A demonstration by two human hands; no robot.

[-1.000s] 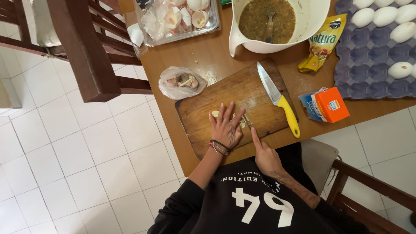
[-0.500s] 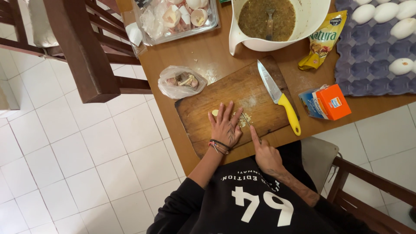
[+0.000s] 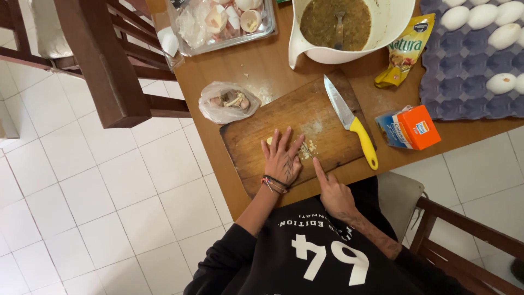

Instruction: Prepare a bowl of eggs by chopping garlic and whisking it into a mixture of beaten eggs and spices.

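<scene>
Left hand [image 3: 282, 159]: as before, flat and open on garlic [image 3: 269, 141], gripping nothing.
Right hand [image 3: 333, 189]: index finger has slid up onto cutting board [image 3: 305, 112]; empty.
Knife [image 3: 351, 122]: unmoved.

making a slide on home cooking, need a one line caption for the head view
Left hand flat on a brown wooden cutting board over pale chopped bits, right hand at its edge, yellow-handled kitchen knife alongside.

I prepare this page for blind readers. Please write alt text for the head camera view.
A person's left hand lies flat on a wooden cutting board beside chopped garlic, while the right hand points one finger at the board's near edge. A yellow-handled knife rests on the board.
</scene>
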